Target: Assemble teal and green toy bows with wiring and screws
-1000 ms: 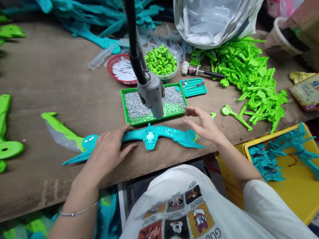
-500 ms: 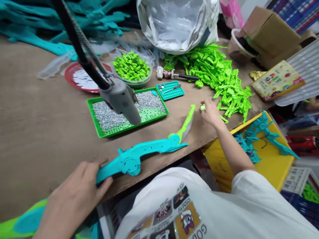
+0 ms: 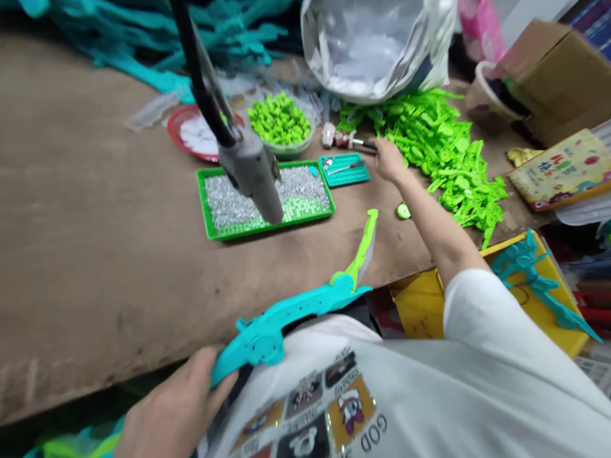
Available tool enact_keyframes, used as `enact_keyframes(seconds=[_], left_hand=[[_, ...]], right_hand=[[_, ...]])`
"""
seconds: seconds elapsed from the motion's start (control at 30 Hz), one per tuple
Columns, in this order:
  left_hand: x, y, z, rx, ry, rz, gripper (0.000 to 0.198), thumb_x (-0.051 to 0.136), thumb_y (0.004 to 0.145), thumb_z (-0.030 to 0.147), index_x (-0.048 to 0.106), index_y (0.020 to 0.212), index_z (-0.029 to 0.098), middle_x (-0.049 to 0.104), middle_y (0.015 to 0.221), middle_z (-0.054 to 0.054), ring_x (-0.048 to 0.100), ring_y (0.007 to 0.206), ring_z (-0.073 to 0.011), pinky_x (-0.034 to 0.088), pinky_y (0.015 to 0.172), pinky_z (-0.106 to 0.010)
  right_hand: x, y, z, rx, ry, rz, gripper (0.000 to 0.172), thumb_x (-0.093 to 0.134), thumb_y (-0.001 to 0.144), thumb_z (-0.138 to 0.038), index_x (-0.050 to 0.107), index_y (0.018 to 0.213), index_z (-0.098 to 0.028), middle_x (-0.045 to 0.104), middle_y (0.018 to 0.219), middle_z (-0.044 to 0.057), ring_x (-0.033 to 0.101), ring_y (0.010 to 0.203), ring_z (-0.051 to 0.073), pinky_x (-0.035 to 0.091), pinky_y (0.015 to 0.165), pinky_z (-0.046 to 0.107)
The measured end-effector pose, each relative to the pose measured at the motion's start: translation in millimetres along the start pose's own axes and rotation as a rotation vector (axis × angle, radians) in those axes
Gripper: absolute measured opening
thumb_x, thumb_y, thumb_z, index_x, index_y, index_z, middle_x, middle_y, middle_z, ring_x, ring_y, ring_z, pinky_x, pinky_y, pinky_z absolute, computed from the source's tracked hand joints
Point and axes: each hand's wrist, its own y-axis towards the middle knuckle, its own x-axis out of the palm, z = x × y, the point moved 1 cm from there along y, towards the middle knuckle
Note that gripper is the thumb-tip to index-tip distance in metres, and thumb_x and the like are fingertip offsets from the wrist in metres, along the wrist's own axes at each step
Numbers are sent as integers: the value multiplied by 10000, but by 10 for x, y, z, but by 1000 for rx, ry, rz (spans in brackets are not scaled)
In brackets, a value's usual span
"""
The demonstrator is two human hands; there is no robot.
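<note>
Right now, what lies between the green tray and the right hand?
The head view shows a small teal tray between the green tray and right hand.

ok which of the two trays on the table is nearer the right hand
The small teal tray with a thin tool in it. It lies close to the right hand; the bigger green tray, holding silver bits, is farther left.

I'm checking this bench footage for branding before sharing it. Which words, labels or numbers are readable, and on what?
"GOD": on the white shirt, with the rest cut off at the picture's lower edge.
Shirt's small captions by the cartoon squares: too small and blurred to read.
Printed yellowish item at right: large coloured characters, too blurred to read surely.
No legible numbers.
</note>
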Motion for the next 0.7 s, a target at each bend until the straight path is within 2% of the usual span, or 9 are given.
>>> enact_keyframes(seconds=[0.1,0.2,0.3,0.37,0.43,0.5,0.57,0.63,0.7], left_hand=[[-115,-61,225,-71,-8,-92,395,264,1044,532,516,1199,270,760,1061,-55,762,888,-291,499,635,-359],[-113,-80,339,-78,-128,-197,385,285,1039,537,489,1243,282,758,1116,-52,764,918,-312,526,661,-381],[-65,-82,337,-72,-212,-248,374,309,1011,561,499,1221,317,756,1100,-29,765,902,-334,537,658,-397],[-34,-76,300,-95,-240,-284,390,362,956,630,528,1167,347,753,1036,27,769,868,-329,529,628,-369],[-24,-72,271,-122,-258,-327,422,397,901,686,550,1115,357,744,980,71,774,838,-308,515,605,-327],[-47,-70,271,-107,-265,-352,420,372,927,663,544,1143,347,751,1011,55,777,856,-300,515,608,-320],[-90,-70,295,-70,-250,-356,430,305,987,605,505,1244,323,760,1096,-12,775,898,-319,533,633,-360],[-123,-73,324,-32,-225,-372,475,254,1017,592,467,1318,291,762,1132,-73,770,917,-348,544,658,-406],[-122,-83,345,-8,-198,-392,522,242,1021,607,465,1347,266,772,1091,-98,768,907,-374,548,663,-429]], right_hand=[[293,369,69,72,-51,-44,387,605,883,-93,570,1268,-70,605,1335,203,560,1239,289,405,1139,537],[365,518,19,129,-64,-7,175,569,939,-79,620,1106,-67,605,1253,162,560,1265,347,441,1094,587],[214,579,-76,113,-65,-24,95,545,989,-90,592,990,-7,578,1268,178,559,1289,339,447,1076,532],[37,585,-117,72,-39,10,256,507,1039,-222,557,924,2,550,1309,192,561,1279,270,458,1052,413],[-174,527,-126,45,0,99,395,344,1083,-311,534,882,-30,541,1321,187,556,1291,214,456,1028,322],[-397,354,-110,73,-9,187,336,350,1094,-288,538,910,-80,553,1328,191,561,1291,216,468,1034,336],[-607,29,-99,142,-77,230,152,471,1063,-244,551,992,-136,578,1313,188,579,1251,246,479,1051,406],[-785,-450,-136,181,-110,212,111,522,1039,-292,554,1064,-189,631,1220,151,617,1134,240,488,1027,418],[-920,-1044,-257,165,-28,163,196,530,1036,-411,562,1069,-220,678,954,65,636,911,209,519,922,390]])
